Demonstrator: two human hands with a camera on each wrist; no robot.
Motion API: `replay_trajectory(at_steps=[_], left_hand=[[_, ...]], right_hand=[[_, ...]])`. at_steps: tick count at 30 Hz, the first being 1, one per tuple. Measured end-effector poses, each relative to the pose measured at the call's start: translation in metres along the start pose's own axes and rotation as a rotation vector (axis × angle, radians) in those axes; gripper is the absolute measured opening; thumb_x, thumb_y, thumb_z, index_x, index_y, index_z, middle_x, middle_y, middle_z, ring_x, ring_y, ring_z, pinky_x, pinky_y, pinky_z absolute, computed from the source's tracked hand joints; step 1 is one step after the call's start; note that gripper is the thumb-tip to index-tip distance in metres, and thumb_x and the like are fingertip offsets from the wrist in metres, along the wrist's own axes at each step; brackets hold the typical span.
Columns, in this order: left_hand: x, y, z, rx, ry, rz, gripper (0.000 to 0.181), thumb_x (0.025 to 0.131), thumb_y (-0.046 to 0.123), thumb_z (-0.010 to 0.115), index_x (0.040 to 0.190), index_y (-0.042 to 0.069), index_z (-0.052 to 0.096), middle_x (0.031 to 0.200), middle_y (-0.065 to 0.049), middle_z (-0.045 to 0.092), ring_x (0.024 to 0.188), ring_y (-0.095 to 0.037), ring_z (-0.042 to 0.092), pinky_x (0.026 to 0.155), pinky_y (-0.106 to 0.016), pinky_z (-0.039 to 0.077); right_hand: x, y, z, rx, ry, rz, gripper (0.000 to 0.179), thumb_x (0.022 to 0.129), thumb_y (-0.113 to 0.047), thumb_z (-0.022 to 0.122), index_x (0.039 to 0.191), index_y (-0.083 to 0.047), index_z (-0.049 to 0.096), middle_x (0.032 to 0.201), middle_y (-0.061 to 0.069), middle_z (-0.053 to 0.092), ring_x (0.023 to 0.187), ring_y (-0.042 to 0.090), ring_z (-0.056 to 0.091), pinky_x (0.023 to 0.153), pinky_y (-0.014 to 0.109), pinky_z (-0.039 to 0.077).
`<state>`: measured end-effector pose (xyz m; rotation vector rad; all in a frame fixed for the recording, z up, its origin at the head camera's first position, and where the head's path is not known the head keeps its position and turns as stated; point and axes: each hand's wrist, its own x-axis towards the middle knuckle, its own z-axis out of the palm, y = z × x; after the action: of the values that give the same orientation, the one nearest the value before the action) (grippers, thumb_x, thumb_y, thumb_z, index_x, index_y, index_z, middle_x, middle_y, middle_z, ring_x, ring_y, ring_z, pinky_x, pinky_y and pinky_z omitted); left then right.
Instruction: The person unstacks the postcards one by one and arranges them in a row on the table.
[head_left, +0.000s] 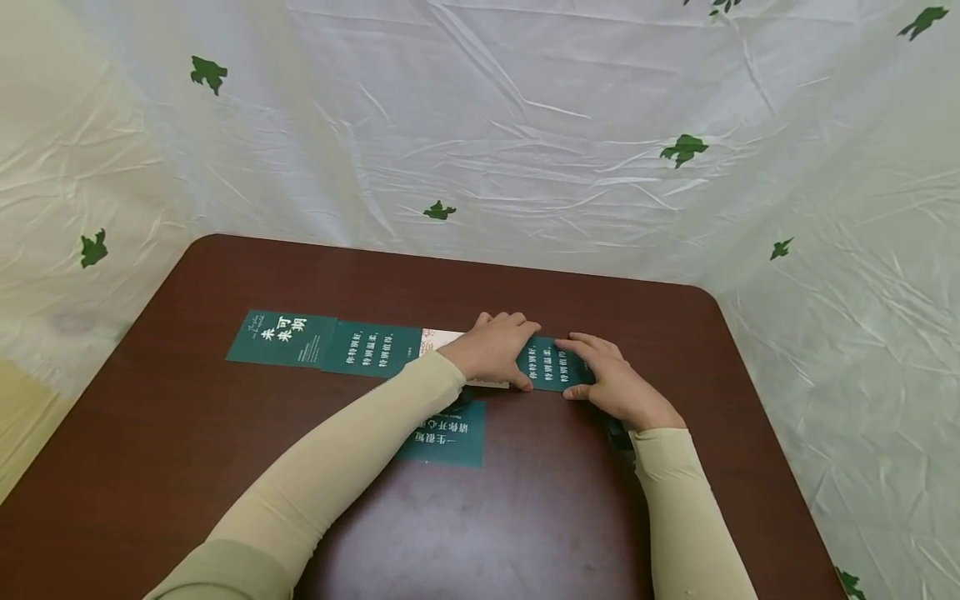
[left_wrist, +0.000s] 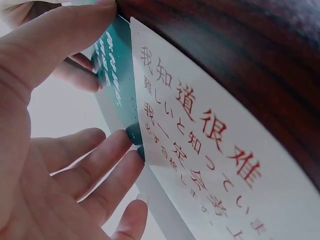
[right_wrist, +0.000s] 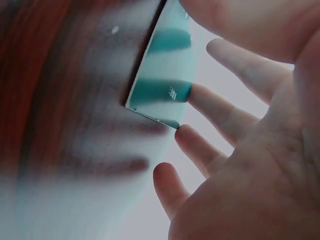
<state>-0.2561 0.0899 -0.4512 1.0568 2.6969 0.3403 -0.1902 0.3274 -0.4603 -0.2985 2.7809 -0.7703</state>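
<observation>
Green cards printed with white characters and a white card [head_left: 439,339] with red characters lie in a row across the table. My left hand [head_left: 495,348] lies over the white card's right part, where it meets a green card [head_left: 546,364]. In the left wrist view, its thumb touches that green card's near edge and its fingers reach the far side, fairly straight. At the row's right end my right hand [head_left: 618,383] touches the same green card with fingers spread. In the right wrist view, fingertips meet the edge of the green card [right_wrist: 160,90].
Two more green cards, one at the far left [head_left: 281,339] and one beside it [head_left: 360,348], continue the row leftward. Another green card [head_left: 450,437], its text upside down, lies nearer, partly under the left forearm. White cloth [head_left: 525,125] with green leaf shapes surrounds the brown table [head_left: 517,517].
</observation>
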Motion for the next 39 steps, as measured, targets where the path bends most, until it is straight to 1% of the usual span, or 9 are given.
replay_trajectory(at_steps=[5, 9, 13, 17, 23, 26, 29, 33, 39], left_hand=[[-0.009, -0.003, 0.0, 0.021, 0.008, 0.015, 0.103, 0.089, 0.06, 0.083, 0.169, 0.014, 0.036, 0.164, -0.006, 0.048, 0.149, -0.027, 0.046, 0.12, -0.048, 0.038], [-0.028, -0.008, -0.005, 0.015, 0.041, 0.048, 0.104, 0.09, 0.06, 0.081, 0.17, 0.013, 0.034, 0.167, -0.007, 0.044, 0.154, -0.029, 0.04, 0.126, -0.051, 0.035], [-0.059, -0.019, -0.011, -0.04, 0.087, 0.062, 0.102, 0.09, 0.055, 0.084, 0.169, 0.012, 0.036, 0.166, -0.007, 0.045, 0.152, -0.029, 0.042, 0.126, -0.051, 0.035], [-0.096, -0.031, -0.014, -0.067, 0.108, 0.074, 0.1, 0.09, 0.05, 0.086, 0.167, 0.008, 0.039, 0.162, -0.01, 0.05, 0.148, -0.03, 0.046, 0.125, -0.051, 0.038], [-0.15, -0.041, -0.011, -0.052, 0.073, 0.043, 0.1, 0.086, 0.048, 0.091, 0.165, 0.008, 0.043, 0.153, -0.011, 0.056, 0.136, -0.03, 0.052, 0.116, -0.046, 0.049], [-0.169, -0.043, -0.007, -0.034, 0.064, 0.038, 0.101, 0.083, 0.049, 0.093, 0.163, 0.008, 0.046, 0.149, -0.01, 0.058, 0.132, -0.029, 0.053, 0.113, -0.044, 0.05], [-0.178, -0.046, -0.003, 0.004, 0.075, 0.068, 0.102, 0.08, 0.05, 0.095, 0.16, 0.008, 0.049, 0.143, -0.01, 0.06, 0.128, -0.028, 0.055, 0.112, -0.045, 0.05], [-0.182, -0.051, 0.0, 0.041, 0.074, 0.083, 0.101, 0.077, 0.05, 0.097, 0.157, 0.008, 0.052, 0.135, -0.009, 0.061, 0.122, -0.027, 0.056, 0.108, -0.045, 0.05], [-0.191, -0.058, 0.004, 0.001, 0.033, 0.001, 0.1, 0.076, 0.045, 0.099, 0.156, 0.008, 0.054, 0.128, -0.006, 0.059, 0.114, -0.022, 0.053, 0.102, -0.041, 0.05]], right_hand=[[0.0, -0.006, 0.002, -0.032, 0.023, -0.005, 0.081, 0.095, -0.019, 0.084, 0.165, -0.018, 0.044, 0.177, 0.017, 0.027, 0.162, 0.046, 0.017, 0.12, 0.073, 0.037], [0.0, -0.017, 0.005, -0.079, 0.086, -0.053, 0.08, 0.096, -0.029, 0.083, 0.164, -0.014, 0.045, 0.175, 0.017, 0.033, 0.16, 0.046, 0.023, 0.12, 0.074, 0.036], [-0.001, -0.039, 0.015, -0.127, 0.127, -0.127, 0.075, 0.098, -0.033, 0.081, 0.162, -0.009, 0.049, 0.168, 0.02, 0.044, 0.155, 0.044, 0.033, 0.12, 0.068, 0.041], [-0.009, -0.067, 0.036, -0.184, 0.147, -0.209, 0.073, 0.097, -0.035, 0.083, 0.158, -0.007, 0.053, 0.16, 0.019, 0.052, 0.152, 0.042, 0.042, 0.121, 0.064, 0.042], [-0.03, -0.107, 0.069, -0.252, 0.151, -0.363, 0.077, 0.091, -0.043, 0.088, 0.153, -0.009, 0.059, 0.151, 0.011, 0.06, 0.142, 0.033, 0.053, 0.119, 0.056, 0.047], [-0.037, -0.119, 0.081, -0.262, 0.115, -0.398, 0.08, 0.09, -0.047, 0.088, 0.154, -0.01, 0.059, 0.152, 0.009, 0.06, 0.141, 0.03, 0.054, 0.118, 0.054, 0.048], [-0.04, -0.124, 0.087, -0.269, 0.096, -0.397, 0.081, 0.089, -0.048, 0.089, 0.154, -0.011, 0.059, 0.153, 0.009, 0.059, 0.142, 0.029, 0.054, 0.118, 0.053, 0.047], [-0.039, -0.126, 0.09, -0.28, 0.099, -0.386, 0.08, 0.087, -0.046, 0.091, 0.152, -0.011, 0.06, 0.151, 0.009, 0.06, 0.142, 0.029, 0.055, 0.118, 0.052, 0.048], [-0.034, -0.132, 0.095, -0.264, 0.09, -0.402, 0.079, 0.085, -0.043, 0.093, 0.15, -0.009, 0.062, 0.143, 0.006, 0.064, 0.132, 0.025, 0.06, 0.113, 0.049, 0.051]])
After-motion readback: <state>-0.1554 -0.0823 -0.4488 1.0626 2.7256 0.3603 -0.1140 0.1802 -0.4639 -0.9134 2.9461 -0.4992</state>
